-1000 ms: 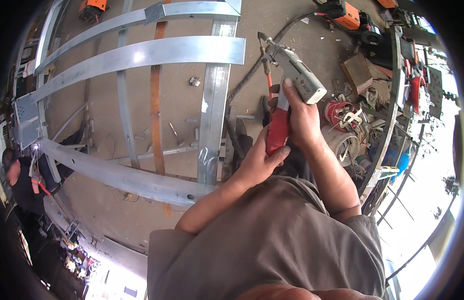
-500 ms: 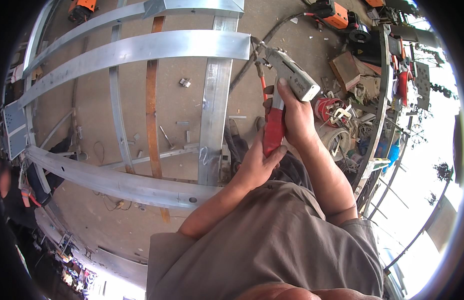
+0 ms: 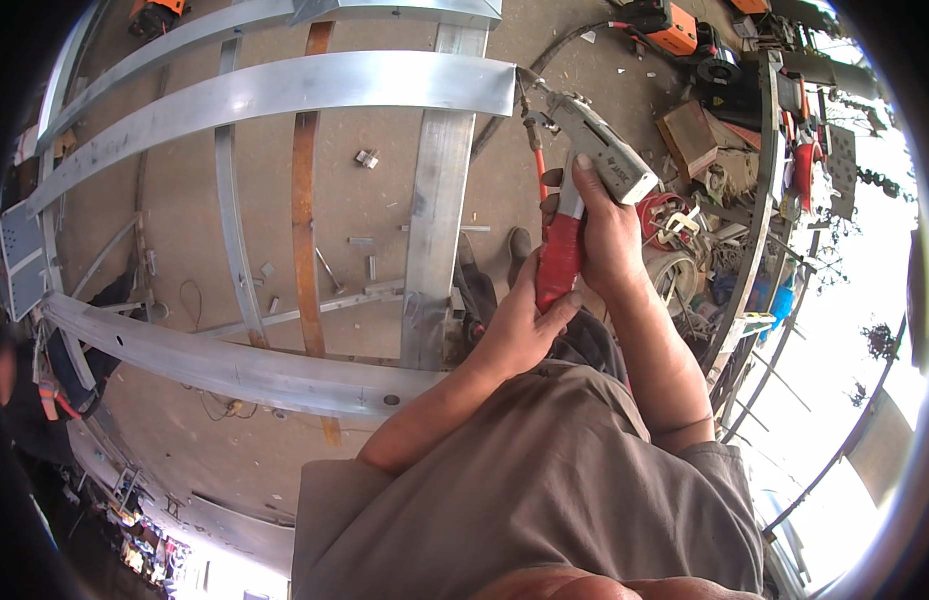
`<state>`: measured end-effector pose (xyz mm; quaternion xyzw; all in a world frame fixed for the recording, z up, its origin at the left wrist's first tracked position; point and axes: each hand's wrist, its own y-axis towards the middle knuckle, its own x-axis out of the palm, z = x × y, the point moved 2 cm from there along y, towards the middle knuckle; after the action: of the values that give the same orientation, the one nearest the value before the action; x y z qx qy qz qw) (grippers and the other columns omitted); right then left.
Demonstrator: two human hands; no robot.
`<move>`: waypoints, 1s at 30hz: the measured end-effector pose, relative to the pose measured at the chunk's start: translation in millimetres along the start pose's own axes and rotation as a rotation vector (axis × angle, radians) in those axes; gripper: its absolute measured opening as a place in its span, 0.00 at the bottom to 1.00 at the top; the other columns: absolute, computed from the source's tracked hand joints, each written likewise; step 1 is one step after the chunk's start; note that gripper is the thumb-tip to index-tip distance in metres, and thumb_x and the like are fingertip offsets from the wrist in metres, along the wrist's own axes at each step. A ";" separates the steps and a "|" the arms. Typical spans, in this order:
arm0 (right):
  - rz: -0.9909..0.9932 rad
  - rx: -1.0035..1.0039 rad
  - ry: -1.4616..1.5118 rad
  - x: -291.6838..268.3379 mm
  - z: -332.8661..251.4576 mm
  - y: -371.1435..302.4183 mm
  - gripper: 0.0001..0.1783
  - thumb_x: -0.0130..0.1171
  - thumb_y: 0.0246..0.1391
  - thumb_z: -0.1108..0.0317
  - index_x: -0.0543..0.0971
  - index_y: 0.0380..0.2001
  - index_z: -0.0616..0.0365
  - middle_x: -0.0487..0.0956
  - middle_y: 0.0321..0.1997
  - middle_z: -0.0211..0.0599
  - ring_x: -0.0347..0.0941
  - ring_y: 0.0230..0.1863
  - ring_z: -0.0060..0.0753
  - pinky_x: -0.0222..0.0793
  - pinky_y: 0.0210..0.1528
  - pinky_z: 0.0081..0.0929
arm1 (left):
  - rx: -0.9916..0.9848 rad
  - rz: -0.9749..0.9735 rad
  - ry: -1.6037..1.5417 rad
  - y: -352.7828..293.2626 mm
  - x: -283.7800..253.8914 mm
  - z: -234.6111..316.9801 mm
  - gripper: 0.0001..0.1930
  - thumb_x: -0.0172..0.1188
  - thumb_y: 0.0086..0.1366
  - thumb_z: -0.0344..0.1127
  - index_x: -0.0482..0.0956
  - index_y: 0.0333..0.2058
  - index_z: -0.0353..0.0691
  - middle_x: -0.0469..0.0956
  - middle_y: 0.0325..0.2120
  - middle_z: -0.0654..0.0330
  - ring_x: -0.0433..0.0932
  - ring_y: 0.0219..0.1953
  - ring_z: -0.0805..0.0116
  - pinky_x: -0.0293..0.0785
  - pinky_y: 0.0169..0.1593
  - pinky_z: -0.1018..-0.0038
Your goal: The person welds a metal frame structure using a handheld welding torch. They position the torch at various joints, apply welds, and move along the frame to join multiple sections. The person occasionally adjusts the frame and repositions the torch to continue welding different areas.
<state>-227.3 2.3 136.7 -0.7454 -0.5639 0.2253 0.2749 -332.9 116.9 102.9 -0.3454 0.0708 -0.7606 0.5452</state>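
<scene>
Both hands are wrapped round a pistol-shaped tool (image 3: pixel 605 150) with a grey body and a red handle. My right hand (image 3: pixel 610 230) grips the upper handle, its thumb lying along the back just below the body. Lower down, my left hand (image 3: pixel 517 322) closes round the base of the red handle. The tool's narrow nose points away to the upper left, close to the cut end of a shiny metal bar (image 3: pixel 385 82); whether they touch I cannot tell. A red hose (image 3: pixel 541 165) with a metal fitting runs beside the tool's front.
The bar belongs to a metal frame with a broad upright member (image 3: pixel 435 230) and a near rail (image 3: pixel 255 380). An orange machine (image 3: pixel 673 28) and a dark cable (image 3: pixel 560 48) lie beyond. Scrap and a red bucket (image 3: pixel 665 220) sit at right; another person (image 3: pixel 35 400) is at far left.
The tool and both hands have shifted slightly right in view, and the frame has shifted a little too. The grip of both hands looks the same.
</scene>
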 end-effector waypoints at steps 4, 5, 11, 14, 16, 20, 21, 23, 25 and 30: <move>0.004 -0.015 -0.044 2.3 -0.8 -0.4 0.23 0.59 0.69 0.49 0.74 0.51 0.58 0.81 0.40 0.36 0.78 0.30 0.27 0.76 0.29 0.28 | 0.017 -0.017 -0.029 0.1 -1.3 1.9 0.38 0.64 0.73 0.41 0.53 0.72 0.33 0.77 0.40 0.58 0.76 0.32 0.74 0.76 0.37 0.74; 0.006 -0.045 -0.046 4.1 -1.4 -1.1 0.23 0.59 0.69 0.50 0.74 0.51 0.59 0.81 0.40 0.36 0.78 0.31 0.27 0.76 0.30 0.28 | 0.011 -0.022 -0.047 -0.1 -1.5 2.3 0.38 0.64 0.74 0.41 0.53 0.72 0.33 0.77 0.40 0.59 0.76 0.32 0.74 0.76 0.37 0.74; 0.025 -0.033 -0.099 11.3 -9.4 -5.2 0.23 0.59 0.69 0.51 0.74 0.53 0.59 0.80 0.40 0.35 0.79 0.34 0.26 0.76 0.32 0.27 | 0.011 -0.039 -0.119 0.1 -1.1 6.6 0.38 0.62 0.74 0.40 0.51 0.72 0.34 0.76 0.40 0.60 0.75 0.30 0.76 0.76 0.36 0.76; 0.034 -0.013 -0.121 13.5 -13.1 -7.3 0.23 0.59 0.69 0.51 0.74 0.53 0.59 0.80 0.40 0.35 0.79 0.33 0.27 0.77 0.32 0.27 | 0.002 -0.054 -0.144 -0.1 -0.4 9.2 0.37 0.62 0.74 0.40 0.52 0.72 0.34 0.75 0.39 0.60 0.75 0.30 0.77 0.76 0.35 0.76; 0.033 -0.009 -0.133 14.7 -14.8 -8.3 0.23 0.59 0.69 0.51 0.74 0.53 0.60 0.80 0.40 0.35 0.78 0.33 0.27 0.77 0.32 0.28 | 0.006 -0.043 -0.133 -1.2 0.2 10.6 0.37 0.62 0.75 0.40 0.52 0.72 0.35 0.75 0.39 0.60 0.74 0.29 0.77 0.76 0.35 0.76; 0.048 -0.019 -0.139 18.5 -16.1 -8.2 0.23 0.58 0.69 0.51 0.74 0.53 0.60 0.80 0.39 0.36 0.78 0.32 0.27 0.77 0.30 0.28 | -0.005 -0.071 -0.132 0.0 -0.8 9.4 0.35 0.62 0.74 0.44 0.55 0.69 0.35 0.74 0.39 0.62 0.76 0.29 0.76 0.76 0.34 0.76; 0.057 -0.013 -0.154 18.5 -16.3 -9.0 0.23 0.59 0.69 0.50 0.74 0.52 0.60 0.80 0.39 0.36 0.78 0.32 0.27 0.77 0.29 0.28 | -0.005 -0.073 -0.132 0.0 -1.4 8.6 0.34 0.62 0.74 0.44 0.56 0.69 0.35 0.74 0.39 0.62 0.76 0.29 0.76 0.76 0.34 0.76; 0.074 -0.027 -0.160 19.8 -15.9 -9.8 0.23 0.59 0.68 0.48 0.78 0.43 0.60 0.81 0.29 0.38 0.78 0.27 0.30 0.76 0.30 0.29 | -0.004 -0.077 -0.133 -0.2 -1.8 6.7 0.34 0.63 0.74 0.44 0.57 0.68 0.34 0.74 0.39 0.62 0.76 0.29 0.76 0.76 0.34 0.75; 0.095 -0.022 -0.152 20.7 -14.5 -9.9 0.23 0.58 0.68 0.47 0.78 0.42 0.61 0.81 0.28 0.38 0.78 0.26 0.29 0.75 0.29 0.29 | -0.011 -0.078 -0.136 -1.0 -1.8 5.2 0.34 0.62 0.75 0.44 0.56 0.68 0.35 0.74 0.39 0.62 0.76 0.29 0.76 0.76 0.34 0.75; 0.043 -0.009 -0.139 18.5 -12.9 -7.7 0.23 0.59 0.68 0.48 0.75 0.50 0.59 0.80 0.35 0.36 0.77 0.29 0.27 0.76 0.28 0.28 | -0.017 -0.077 -0.145 -2.9 -1.5 4.0 0.34 0.62 0.75 0.45 0.56 0.69 0.35 0.74 0.39 0.62 0.76 0.30 0.76 0.77 0.34 0.75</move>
<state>-219.6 19.7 151.0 -0.7411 -0.5667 0.2795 0.2269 -332.5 120.5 106.7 -0.4069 0.0242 -0.7533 0.5161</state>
